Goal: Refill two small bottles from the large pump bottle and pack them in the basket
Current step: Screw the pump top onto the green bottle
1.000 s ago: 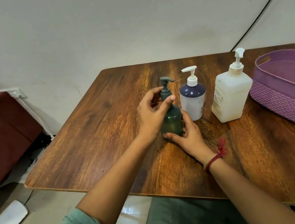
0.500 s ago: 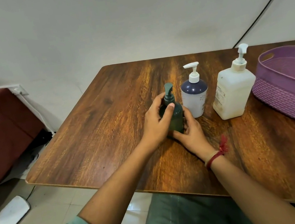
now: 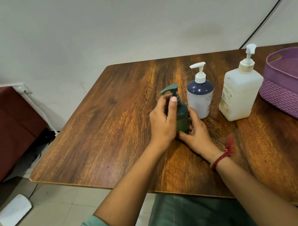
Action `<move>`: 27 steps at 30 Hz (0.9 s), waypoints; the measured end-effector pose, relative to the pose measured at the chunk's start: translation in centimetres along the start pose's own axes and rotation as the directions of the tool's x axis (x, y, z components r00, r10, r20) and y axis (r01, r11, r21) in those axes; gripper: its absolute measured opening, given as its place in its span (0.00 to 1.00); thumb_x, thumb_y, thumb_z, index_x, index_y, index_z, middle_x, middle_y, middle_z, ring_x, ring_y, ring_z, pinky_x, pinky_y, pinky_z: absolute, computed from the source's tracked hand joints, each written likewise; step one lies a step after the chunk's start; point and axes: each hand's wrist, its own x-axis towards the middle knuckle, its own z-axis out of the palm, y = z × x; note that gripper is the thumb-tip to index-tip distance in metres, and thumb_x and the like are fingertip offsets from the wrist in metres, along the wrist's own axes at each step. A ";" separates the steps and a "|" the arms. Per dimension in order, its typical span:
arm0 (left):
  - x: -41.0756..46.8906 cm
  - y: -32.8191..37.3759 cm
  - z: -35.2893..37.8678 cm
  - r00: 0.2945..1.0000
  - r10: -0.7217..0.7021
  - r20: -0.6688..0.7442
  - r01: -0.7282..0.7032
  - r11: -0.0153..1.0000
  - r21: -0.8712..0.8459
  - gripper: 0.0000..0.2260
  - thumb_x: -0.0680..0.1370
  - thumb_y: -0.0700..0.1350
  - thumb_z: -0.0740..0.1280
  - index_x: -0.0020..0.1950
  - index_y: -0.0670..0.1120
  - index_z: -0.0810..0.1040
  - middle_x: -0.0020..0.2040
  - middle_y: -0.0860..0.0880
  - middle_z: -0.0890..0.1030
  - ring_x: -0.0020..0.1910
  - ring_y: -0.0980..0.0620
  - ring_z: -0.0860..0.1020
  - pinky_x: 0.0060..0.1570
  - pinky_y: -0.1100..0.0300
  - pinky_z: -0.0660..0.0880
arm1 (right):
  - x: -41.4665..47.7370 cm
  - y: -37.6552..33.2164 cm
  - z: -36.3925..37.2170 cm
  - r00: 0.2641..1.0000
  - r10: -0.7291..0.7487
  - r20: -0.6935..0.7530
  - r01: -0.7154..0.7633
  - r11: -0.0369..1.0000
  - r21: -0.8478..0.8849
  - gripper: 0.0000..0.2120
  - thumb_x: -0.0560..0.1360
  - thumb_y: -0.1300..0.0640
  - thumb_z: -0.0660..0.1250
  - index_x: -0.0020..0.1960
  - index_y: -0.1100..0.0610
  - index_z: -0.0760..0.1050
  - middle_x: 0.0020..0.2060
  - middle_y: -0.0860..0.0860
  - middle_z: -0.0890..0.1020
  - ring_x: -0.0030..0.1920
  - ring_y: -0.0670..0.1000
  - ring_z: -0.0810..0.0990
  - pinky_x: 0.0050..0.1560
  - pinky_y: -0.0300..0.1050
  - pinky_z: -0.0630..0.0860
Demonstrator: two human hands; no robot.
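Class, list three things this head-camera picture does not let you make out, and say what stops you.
Head view: green bottle, collar and base hidden by the left hand and right hand.
Head view: purple basket, right end cut off by the frame edge.
Head view: large pump bottle, label text too small.

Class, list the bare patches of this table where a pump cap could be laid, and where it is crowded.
Bare: the table's left part, from its edge to the left hand; the near stretch between the right hand and the basket. Crowded: the row of green bottle, blue bottle, large pump bottle, basket.
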 end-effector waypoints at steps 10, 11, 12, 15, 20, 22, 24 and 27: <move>-0.3 -0.3 0.6 0.997 0.044 -0.060 -0.042 0.998 0.046 0.13 0.80 0.49 0.61 0.58 0.42 0.74 0.49 0.52 0.79 0.45 0.61 0.77 0.45 0.65 0.75 | -0.1 -0.4 0.0 1.000 -0.004 0.006 0.004 1.000 0.002 0.35 0.67 0.59 0.71 0.71 0.50 0.62 0.64 0.50 0.74 0.65 0.49 0.73 0.63 0.58 0.73; -0.4 -0.3 0.5 0.996 0.050 -0.068 -0.047 0.998 0.038 0.15 0.80 0.50 0.58 0.60 0.42 0.74 0.49 0.52 0.79 0.46 0.62 0.77 0.45 0.66 0.74 | -0.2 -0.4 0.0 1.000 -0.001 0.005 0.001 1.000 -0.002 0.35 0.67 0.57 0.72 0.71 0.50 0.62 0.63 0.50 0.75 0.64 0.49 0.74 0.62 0.58 0.73; -0.4 -0.2 0.5 0.996 0.043 -0.078 -0.041 0.999 0.023 0.17 0.80 0.52 0.57 0.61 0.42 0.74 0.50 0.52 0.80 0.46 0.62 0.77 0.45 0.66 0.75 | -0.1 -0.4 0.0 1.000 0.000 0.001 0.000 1.000 -0.004 0.35 0.67 0.57 0.72 0.71 0.50 0.63 0.63 0.50 0.75 0.64 0.49 0.74 0.62 0.58 0.73; -0.2 0.3 0.6 0.998 0.007 -0.069 -0.005 1.000 0.016 0.21 0.75 0.59 0.63 0.57 0.43 0.68 0.44 0.53 0.79 0.41 0.62 0.78 0.39 0.67 0.74 | -0.1 -0.3 0.0 1.000 -0.002 0.001 0.002 1.000 -0.009 0.36 0.68 0.60 0.72 0.72 0.51 0.62 0.65 0.51 0.73 0.66 0.49 0.72 0.64 0.58 0.72; 0.0 0.1 1.1 0.995 0.016 -0.097 -0.007 0.996 0.088 0.16 0.76 0.51 0.69 0.52 0.41 0.69 0.39 0.58 0.74 0.36 0.65 0.74 0.35 0.70 0.70 | -0.1 -0.4 0.0 1.000 -0.008 0.013 0.008 1.000 0.005 0.36 0.69 0.64 0.71 0.73 0.53 0.61 0.65 0.51 0.73 0.66 0.48 0.72 0.64 0.56 0.72; -0.3 -0.2 1.0 0.995 0.065 -0.070 -0.058 0.992 0.108 0.13 0.79 0.50 0.64 0.56 0.41 0.71 0.43 0.55 0.77 0.40 0.61 0.77 0.39 0.61 0.76 | -0.2 -0.5 -0.1 1.000 -0.003 0.012 0.003 1.000 0.013 0.35 0.69 0.65 0.71 0.72 0.53 0.62 0.63 0.50 0.75 0.64 0.48 0.74 0.63 0.55 0.73; -0.5 -0.3 0.8 0.993 0.101 -0.062 -0.093 0.988 0.123 0.14 0.81 0.51 0.58 0.58 0.42 0.73 0.47 0.50 0.80 0.44 0.55 0.79 0.42 0.53 0.77 | -0.2 -0.6 -0.1 1.000 -0.001 0.010 0.001 1.000 0.010 0.34 0.69 0.64 0.72 0.71 0.53 0.63 0.61 0.50 0.76 0.63 0.49 0.75 0.62 0.55 0.74; -0.3 0.2 0.6 0.995 0.057 -0.080 -0.050 0.995 0.087 0.20 0.77 0.58 0.59 0.60 0.44 0.72 0.48 0.53 0.80 0.46 0.57 0.80 0.44 0.59 0.77 | -0.2 -0.4 0.0 1.000 0.010 0.010 -0.010 1.000 -0.015 0.36 0.68 0.64 0.72 0.72 0.53 0.61 0.65 0.50 0.73 0.66 0.49 0.72 0.65 0.55 0.71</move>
